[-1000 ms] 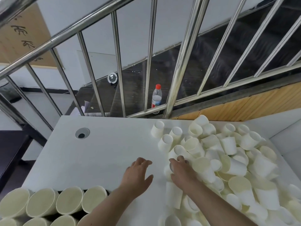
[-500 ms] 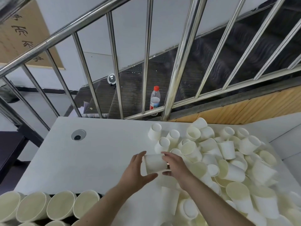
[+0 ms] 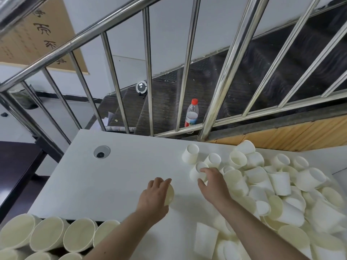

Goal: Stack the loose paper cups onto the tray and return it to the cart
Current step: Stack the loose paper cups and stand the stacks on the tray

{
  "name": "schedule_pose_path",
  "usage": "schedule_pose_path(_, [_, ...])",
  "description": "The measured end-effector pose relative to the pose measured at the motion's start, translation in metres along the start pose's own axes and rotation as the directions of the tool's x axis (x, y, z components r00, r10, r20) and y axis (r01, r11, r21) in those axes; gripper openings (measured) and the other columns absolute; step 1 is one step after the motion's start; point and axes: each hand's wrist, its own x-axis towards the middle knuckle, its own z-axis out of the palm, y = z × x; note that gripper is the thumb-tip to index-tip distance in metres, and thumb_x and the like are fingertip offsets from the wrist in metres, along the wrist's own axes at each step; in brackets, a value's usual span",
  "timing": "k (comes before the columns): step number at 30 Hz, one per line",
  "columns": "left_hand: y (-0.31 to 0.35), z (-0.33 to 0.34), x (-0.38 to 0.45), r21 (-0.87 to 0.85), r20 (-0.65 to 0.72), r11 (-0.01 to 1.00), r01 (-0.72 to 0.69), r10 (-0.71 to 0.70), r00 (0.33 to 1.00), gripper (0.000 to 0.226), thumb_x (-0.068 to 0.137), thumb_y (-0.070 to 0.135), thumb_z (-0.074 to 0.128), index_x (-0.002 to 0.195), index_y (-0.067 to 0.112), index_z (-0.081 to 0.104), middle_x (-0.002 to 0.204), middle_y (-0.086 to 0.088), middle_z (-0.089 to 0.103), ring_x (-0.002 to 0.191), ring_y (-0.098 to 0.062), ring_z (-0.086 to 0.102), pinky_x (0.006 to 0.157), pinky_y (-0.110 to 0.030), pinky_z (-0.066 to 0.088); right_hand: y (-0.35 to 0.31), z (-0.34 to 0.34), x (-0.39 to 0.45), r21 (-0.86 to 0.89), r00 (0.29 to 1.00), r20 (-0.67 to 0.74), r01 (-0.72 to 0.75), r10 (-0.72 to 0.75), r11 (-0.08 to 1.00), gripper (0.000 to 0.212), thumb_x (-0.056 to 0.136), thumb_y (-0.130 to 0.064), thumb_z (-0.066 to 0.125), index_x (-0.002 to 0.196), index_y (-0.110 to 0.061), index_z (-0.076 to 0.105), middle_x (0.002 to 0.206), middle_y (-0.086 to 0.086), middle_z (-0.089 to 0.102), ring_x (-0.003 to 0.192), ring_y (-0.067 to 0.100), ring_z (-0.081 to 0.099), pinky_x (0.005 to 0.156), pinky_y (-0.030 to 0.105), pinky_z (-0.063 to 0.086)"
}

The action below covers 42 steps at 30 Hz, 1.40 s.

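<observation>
While the left hand grips one cream paper cup, the right hand's fingers curl round a white cup.

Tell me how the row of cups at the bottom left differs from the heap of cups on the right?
The row of cups lies in order, side by side, mouths all facing the camera; the heap of cups is jumbled, mouths pointing every way. The row sits below the near edge of the white table; the heap lies on it. The right hand reaches into the heap; no hand touches the row. Both are plain pale paper cups.
</observation>
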Motion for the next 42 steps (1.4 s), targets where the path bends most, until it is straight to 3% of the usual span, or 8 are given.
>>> schedule_pose_path(11, [-0.011, 0.011, 0.008, 0.104, 0.078, 0.994, 0.021, -0.029, 0.997, 0.072, 0.082, 0.008, 0.055, 0.144, 0.026, 0.023, 0.138, 0.0, 0.03, 0.125, -0.023, 0.033, 0.091, -0.032, 0.041, -0.006, 0.007, 0.049, -0.385, 0.978, 0.206, 0.056, 0.026, 0.921, 0.03, 0.092, -0.016, 0.052, 0.122, -0.017, 0.046, 0.136, 0.006, 0.036, 0.121, 0.029, 0.039, 0.091, 0.034, 0.042])
schedule_pose_path(19, [-0.014, 0.016, 0.011, 0.074, 0.044, 0.997, 0.002, -0.005, 0.999, 0.084, 0.079, 0.045, 0.066, 0.146, 0.028, 0.018, 0.144, 0.002, 0.027, 0.131, -0.022, 0.03, 0.104, -0.034, 0.031, -0.012, 0.012, 0.047, -0.304, 0.981, 0.185, 0.111, -0.056, 0.946, 0.032, 0.092, -0.018, 0.053, 0.124, -0.018, 0.053, 0.123, 0.006, 0.05, 0.113, 0.029, 0.048, 0.096, 0.036, 0.043])
schedule_pose_path(23, [-0.009, 0.01, 0.013, -0.136, -0.096, 0.989, 0.054, -0.067, 0.993, 0.094, 0.076, 0.062, 0.063, 0.148, 0.027, 0.014, 0.146, 0.006, 0.028, 0.134, -0.017, 0.031, 0.108, -0.031, 0.027, -0.026, 0.006, 0.039, 0.14, 0.997, 0.054, -0.058, 0.051, 0.988, 0.03, 0.091, -0.023, 0.057, 0.12, -0.019, 0.06, 0.116, 0.0, 0.059, 0.11, 0.022, 0.054, 0.092, 0.034, 0.044])
schedule_pose_path(26, [-0.004, 0.003, 0.017, -0.356, -0.179, 0.933, 0.05, -0.12, 0.977, 0.1, 0.073, 0.062, 0.068, 0.149, 0.025, 0.015, 0.147, 0.007, 0.03, 0.132, -0.014, 0.038, 0.106, -0.031, 0.035, -0.038, 0.0, 0.032, 0.6, 0.917, 0.238, -0.398, 0.32, 0.694, 0.019, 0.093, -0.023, 0.053, 0.109, -0.021, 0.063, 0.107, 0.002, 0.062, 0.092, 0.019, 0.058, 0.078, 0.036, 0.053])
schedule_pose_path(29, [0.002, -0.002, 0.017, -0.499, -0.231, 0.866, -0.023, -0.107, 0.967, 0.096, 0.071, 0.057, 0.073, 0.147, 0.027, 0.022, 0.143, 0.01, 0.035, 0.123, -0.009, 0.047, 0.097, -0.029, 0.045, -0.041, -0.003, 0.019, 0.71, 0.804, 0.473, -0.59, 0.36, 0.384, 0.019, 0.093, -0.023, 0.049, 0.103, -0.011, 0.06, 0.089, 0.009, 0.055, 0.072, 0.022, 0.054, 0.06, 0.033, 0.047])
schedule_pose_path(32, [0.009, -0.003, 0.013, -0.531, -0.283, 0.841, -0.106, -0.057, 0.958, 0.078, 0.073, 0.048, 0.075, 0.139, 0.029, 0.036, 0.133, 0.015, 0.043, 0.107, 0.0, 0.053, 0.083, -0.019, 0.047, -0.039, -0.004, 0.008, 0.718, 0.769, 0.533, -0.632, 0.353, 0.293, 0.016, 0.092, -0.02, 0.049, 0.094, -0.008, 0.058, 0.088, 0.013, 0.054, 0.069, 0.024, 0.054, 0.058, 0.034, 0.046])
schedule_pose_path(37, [0.015, 0.002, 0.013, -0.455, -0.32, 0.881, -0.133, -0.023, 0.947, 0.072, 0.066, 0.046, 0.073, 0.13, 0.029, 0.045, 0.118, 0.019, 0.044, 0.104, -0.002, 0.052, 0.079, -0.018, 0.046, -0.035, -0.002, -0.005, 0.603, 0.879, 0.358, -0.476, 0.315, 0.64, 0.017, 0.095, -0.029, 0.054, 0.09, -0.019, 0.067, 0.098, 0.002, 0.068, 0.089, 0.017, 0.063, 0.071, 0.031, 0.052])
schedule_pose_path(42, [0.016, 0.008, 0.015, -0.294, -0.268, 0.945, -0.141, 0.06, 0.962, 0.075, 0.067, 0.044, 0.073, 0.134, 0.024, 0.046, 0.12, 0.008, 0.047, 0.108, -0.013, 0.05, 0.08, -0.027, 0.049, -0.032, -0.002, -0.014, 0.54, 0.977, 0.167, -0.206, 0.135, 0.816, 0.017, 0.09, -0.037, 0.064, 0.081, -0.026, 0.073, 0.076, -0.019, 0.067, 0.068, -0.001, 0.057, 0.073, 0.021, 0.046])
